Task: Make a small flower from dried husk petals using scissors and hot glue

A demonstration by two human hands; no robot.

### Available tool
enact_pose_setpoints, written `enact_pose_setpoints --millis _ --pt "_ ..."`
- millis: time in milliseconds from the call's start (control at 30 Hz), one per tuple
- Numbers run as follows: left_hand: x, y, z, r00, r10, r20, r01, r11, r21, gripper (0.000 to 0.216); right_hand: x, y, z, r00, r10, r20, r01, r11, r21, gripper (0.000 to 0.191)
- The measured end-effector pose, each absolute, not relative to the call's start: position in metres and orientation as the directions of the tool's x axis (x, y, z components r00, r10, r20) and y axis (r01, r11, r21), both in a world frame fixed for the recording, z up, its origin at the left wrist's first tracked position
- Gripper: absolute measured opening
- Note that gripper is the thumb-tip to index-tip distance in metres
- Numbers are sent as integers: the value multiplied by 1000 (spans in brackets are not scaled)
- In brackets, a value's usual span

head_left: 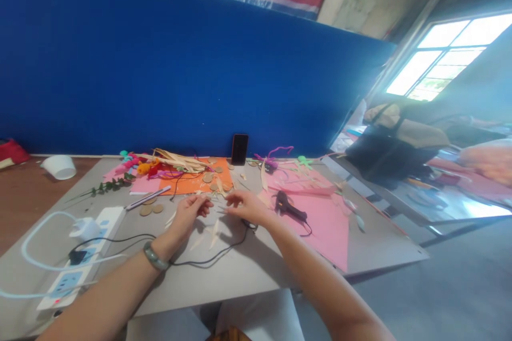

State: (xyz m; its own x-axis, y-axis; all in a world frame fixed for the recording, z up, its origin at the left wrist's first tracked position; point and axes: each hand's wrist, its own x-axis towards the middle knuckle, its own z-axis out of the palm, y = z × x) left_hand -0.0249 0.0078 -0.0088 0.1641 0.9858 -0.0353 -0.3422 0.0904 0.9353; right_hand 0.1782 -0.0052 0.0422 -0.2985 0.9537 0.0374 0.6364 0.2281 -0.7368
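Observation:
My left hand point(191, 214) and my right hand point(248, 205) meet over the grey table point(248, 269), both with fingers pinched. Between the fingertips I hold a thin pale straw-like strip point(218, 206). A grey bracelet point(154, 257) sits on my left wrist. More pale leaf-shaped strips point(212, 234) lie on the table just below my hands. A black glue gun point(290, 206) rests on pink paper point(328, 221) right of my right hand, its black cable point(208, 260) running under my arms.
An orange sheet point(192, 181) with brown discs, dried straw point(176, 160) and coloured pipe cleaners lies behind. A black phone point(239, 149) leans on the blue wall. A white power strip point(86, 250) with plugs sits left. A white cup point(60, 167) lies far left.

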Motion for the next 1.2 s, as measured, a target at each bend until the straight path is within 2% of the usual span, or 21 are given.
enact_pose_setpoints --millis 133,300,400,600,733,933,1000,1200 --pt "-26 9 -10 155 988 -21 -337 73 939 32 156 4 27 -252 967 36 426 144 -893 19" --pt "-26 12 -15 128 991 -29 -327 69 942 32 155 9 11 -221 969 108 183 150 -972 29" --pt "-25 13 -18 122 991 -54 -332 92 939 33 156 10 3 -190 972 135 113 159 -981 33" --pt "-24 11 -14 164 983 -77 -350 131 928 35 153 8 -3 -125 982 141 65 150 -987 32" --pt "-22 5 -12 266 964 -3 -388 110 915 42 149 4 -4 -102 986 134 55 140 -989 31" --pt "-20 0 -9 240 970 45 -153 -8 988 19 143 -6 -3 -110 976 186 159 202 -966 33" --pt "-20 0 -8 204 977 57 -108 -36 994 19 142 -8 -4 -114 973 201 204 221 -954 33" --pt "-19 2 -14 201 979 14 -107 8 994 21 140 -8 -10 -101 977 188 219 206 -954 32"
